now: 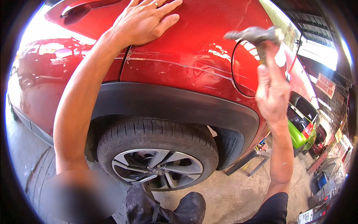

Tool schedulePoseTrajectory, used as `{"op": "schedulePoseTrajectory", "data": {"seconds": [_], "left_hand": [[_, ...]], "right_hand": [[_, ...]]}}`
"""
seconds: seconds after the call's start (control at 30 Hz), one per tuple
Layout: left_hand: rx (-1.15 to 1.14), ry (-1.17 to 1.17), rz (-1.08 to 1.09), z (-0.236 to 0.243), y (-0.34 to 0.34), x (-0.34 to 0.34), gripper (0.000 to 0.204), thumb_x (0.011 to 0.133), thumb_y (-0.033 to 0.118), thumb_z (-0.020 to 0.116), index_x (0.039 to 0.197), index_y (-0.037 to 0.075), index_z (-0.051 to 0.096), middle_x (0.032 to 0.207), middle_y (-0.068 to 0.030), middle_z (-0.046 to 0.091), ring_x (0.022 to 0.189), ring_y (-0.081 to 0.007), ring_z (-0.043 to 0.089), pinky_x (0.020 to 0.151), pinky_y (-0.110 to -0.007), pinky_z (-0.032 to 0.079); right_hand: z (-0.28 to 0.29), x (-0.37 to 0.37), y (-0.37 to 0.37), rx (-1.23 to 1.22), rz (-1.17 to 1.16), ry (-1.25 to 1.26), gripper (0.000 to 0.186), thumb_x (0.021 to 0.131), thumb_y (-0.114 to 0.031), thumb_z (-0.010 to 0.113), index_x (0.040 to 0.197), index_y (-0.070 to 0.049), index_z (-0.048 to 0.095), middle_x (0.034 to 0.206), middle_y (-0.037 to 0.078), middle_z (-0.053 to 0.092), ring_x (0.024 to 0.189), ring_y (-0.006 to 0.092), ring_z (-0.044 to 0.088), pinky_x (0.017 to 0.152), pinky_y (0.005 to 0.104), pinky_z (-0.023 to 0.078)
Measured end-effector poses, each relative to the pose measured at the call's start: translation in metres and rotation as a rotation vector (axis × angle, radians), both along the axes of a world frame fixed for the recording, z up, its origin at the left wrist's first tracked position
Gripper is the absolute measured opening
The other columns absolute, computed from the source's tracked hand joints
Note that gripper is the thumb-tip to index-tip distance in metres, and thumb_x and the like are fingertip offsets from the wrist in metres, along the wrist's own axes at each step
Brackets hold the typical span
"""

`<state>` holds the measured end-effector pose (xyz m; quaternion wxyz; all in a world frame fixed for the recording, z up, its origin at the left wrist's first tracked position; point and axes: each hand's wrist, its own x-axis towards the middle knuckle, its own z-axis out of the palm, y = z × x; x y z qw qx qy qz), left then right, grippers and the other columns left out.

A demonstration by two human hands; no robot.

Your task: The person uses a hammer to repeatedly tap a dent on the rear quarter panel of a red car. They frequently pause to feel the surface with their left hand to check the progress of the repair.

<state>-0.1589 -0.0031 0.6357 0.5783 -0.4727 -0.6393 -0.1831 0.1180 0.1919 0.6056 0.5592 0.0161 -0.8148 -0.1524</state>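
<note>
A hammer [257,34] is held up over the right side of a car's red panel [160,50], its handle clamped in the fingers of the right hand [274,89] — both blurred. The left hand [143,25] is laid flat on the panel's upper part, fingers spread, tips partly cut off by the frame. The bodywork is judged unfinished: a long pale scrape [179,64] and an uneven, dented patch [205,71] are left to be seen, and no repaired stretch can be made out. The round fuel flap [243,71] is partly hidden by hammer and hand. Below, the panel is bordered by black arch trim [167,99] over a tyre [156,136]; a green car [298,138] is parked beyond.
</note>
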Motion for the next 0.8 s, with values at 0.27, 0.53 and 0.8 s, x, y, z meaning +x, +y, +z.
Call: {"op": "schedulePoseTrajectory", "data": {"seconds": [0.27,0.53,0.8], "left_hand": [[0.126,-0.047,0.035,-0.005,0.007,-0.008,0.06,0.1,0.043,0.041,0.146,0.004,0.042,0.151,-0.0257,0.037,0.143,-0.0411,0.031,0.119,-0.053,0.019],[0.129,-0.023,0.033,-0.005,0.007,-0.013,0.06,0.1,0.044,0.04,0.146,0.005,0.042,0.152,-0.0258,0.037,0.144,-0.0407,0.03,0.119,-0.053,0.019],[0.126,-0.036,0.016,-0.003,0.009,-0.01,0.06,0.1,0.044,0.039,0.146,0.005,0.042,0.152,-0.0252,0.036,0.144,-0.0399,0.029,0.12,-0.052,0.018]], "right_hand": [[0.003,-0.013,-0.002,0.251,-0.007,-0.138,0.051,0.095,-0.003,0.057,0.145,-0.012,0.048,0.125,0.016,0.063,0.105,0.0292,0.066,0.083,0.0362,0.053],[-0.003,-0.016,-0.014,0.036,-0.16,-0.354,0.048,0.102,-0.008,0.049,0.15,-0.009,0.041,0.132,0.014,0.063,0.115,0.0209,0.064,0.094,0.0297,0.049],[0.002,-0.026,-0.001,0.453,0.151,0.148,0.052,0.095,-0.003,0.058,0.145,-0.012,0.049,0.109,0.02,0.07,0.078,0.0297,0.072,0.064,0.0319,0.055]]}}
